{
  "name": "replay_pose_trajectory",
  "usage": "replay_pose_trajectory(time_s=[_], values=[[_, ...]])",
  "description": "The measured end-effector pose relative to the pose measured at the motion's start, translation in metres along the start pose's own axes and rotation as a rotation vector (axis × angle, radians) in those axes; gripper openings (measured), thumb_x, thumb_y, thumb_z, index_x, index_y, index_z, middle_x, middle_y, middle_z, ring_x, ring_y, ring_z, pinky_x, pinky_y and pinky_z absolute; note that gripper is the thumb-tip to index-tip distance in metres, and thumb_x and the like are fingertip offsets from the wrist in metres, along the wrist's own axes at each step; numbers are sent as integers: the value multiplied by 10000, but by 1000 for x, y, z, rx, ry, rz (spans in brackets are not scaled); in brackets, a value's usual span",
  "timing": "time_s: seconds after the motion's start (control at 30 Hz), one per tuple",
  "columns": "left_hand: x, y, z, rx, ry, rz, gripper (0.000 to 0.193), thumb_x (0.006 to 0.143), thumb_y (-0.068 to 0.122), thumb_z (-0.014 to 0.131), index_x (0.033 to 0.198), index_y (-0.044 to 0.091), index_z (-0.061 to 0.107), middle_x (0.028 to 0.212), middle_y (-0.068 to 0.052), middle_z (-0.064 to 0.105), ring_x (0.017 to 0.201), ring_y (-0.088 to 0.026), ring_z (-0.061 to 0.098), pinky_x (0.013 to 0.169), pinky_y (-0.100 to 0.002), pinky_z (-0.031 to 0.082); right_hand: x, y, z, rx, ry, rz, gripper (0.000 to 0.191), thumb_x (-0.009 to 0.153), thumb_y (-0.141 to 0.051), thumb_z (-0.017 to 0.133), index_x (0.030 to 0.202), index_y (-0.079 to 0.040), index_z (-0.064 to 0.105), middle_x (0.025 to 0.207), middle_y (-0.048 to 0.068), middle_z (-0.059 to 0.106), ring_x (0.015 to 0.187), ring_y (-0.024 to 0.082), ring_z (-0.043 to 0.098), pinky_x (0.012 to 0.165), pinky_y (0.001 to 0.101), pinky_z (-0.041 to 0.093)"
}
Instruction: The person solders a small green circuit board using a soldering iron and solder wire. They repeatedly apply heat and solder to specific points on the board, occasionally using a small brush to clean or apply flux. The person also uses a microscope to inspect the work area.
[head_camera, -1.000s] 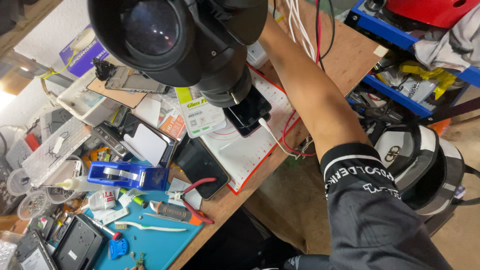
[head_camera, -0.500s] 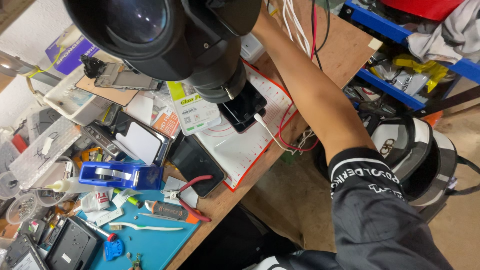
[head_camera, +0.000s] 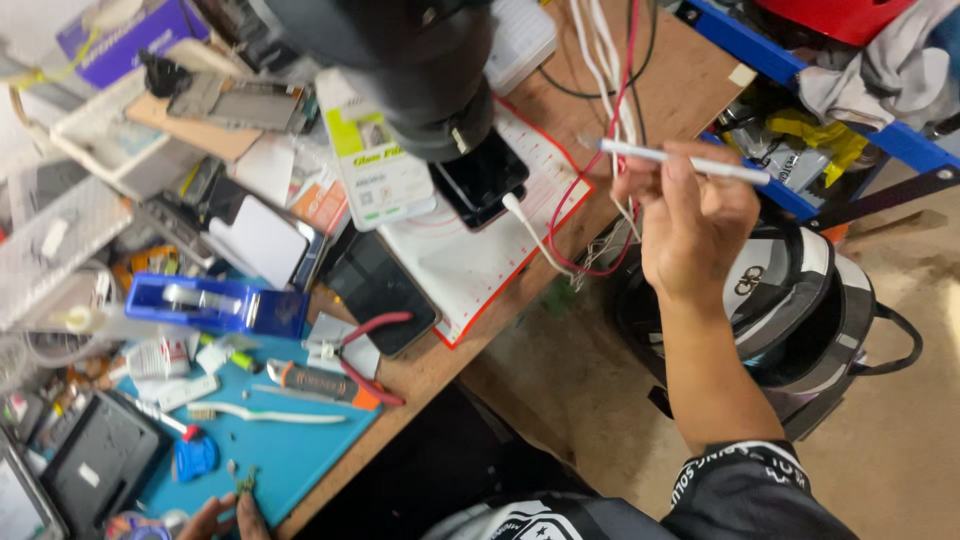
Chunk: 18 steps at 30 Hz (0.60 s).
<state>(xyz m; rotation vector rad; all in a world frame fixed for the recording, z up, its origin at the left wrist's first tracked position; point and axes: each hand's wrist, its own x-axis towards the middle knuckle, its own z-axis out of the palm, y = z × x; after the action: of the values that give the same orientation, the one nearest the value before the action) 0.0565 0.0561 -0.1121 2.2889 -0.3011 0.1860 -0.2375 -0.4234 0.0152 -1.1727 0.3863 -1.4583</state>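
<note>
My right hand, upper right of frame, pinches a slim white pen-like tool above the worktop edge; my left hand, bottom left, fingertips only, grip unclear.

Black short sleeve with white lettering, bare forearm.

A blue tape dispenser sits far left of the hands. A toothbrush lies on the blue mat. A backpack rests on the floor.
</note>
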Motion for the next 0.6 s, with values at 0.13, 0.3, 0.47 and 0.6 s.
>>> replay_pose_trajectory(time_s=[0.13, 0.3, 0.47, 0.6], values=[[-17, 41, -14, -35, 11, 12, 370, 956, 136, 827, 1253, 0, 654, 1079, -77, 719, 760, -139, 590, 678, -267, 468, -34, 2, -2, 231, -19, 227, 189, 1157, -141, 608, 1161, 48, 603, 1016, 209, 713, 842, 271, 697, 786, 382, 605], [-27, 107, -21, -5, 49, 96, 252, 928, 78, 828, 1148, 33, 715, 1054, -83, 726, 865, -179, 639, 770, -312, 506, -57, 9, 20, 381, -152, 376, 192, 1146, -131, 612, 1183, 56, 635, 1026, 218, 723, 832, 293, 709, 783, 385, 591], [-23, 135, -26, -121, 33, 90, 233, 887, 53, 817, 1097, 33, 716, 1015, -104, 706, 887, -216, 677, 807, -338, 539, -87, 14, 65, 407, -279, 535, 181, 1150, -128, 613, 1193, 46, 636, 1012, 221, 728, 855, 279, 713, 807, 386, 597], [-23, 137, -30, -179, 38, 94, 230, 857, 49, 820, 1053, 30, 702, 978, -114, 704, 859, -235, 686, 765, -353, 541, -117, 23, 107, 293, -400, 495, 95, 1173, -58, 635, 1151, 31, 614, 1040, 210, 721, 876, 270, 715, 814, 374, 606]])
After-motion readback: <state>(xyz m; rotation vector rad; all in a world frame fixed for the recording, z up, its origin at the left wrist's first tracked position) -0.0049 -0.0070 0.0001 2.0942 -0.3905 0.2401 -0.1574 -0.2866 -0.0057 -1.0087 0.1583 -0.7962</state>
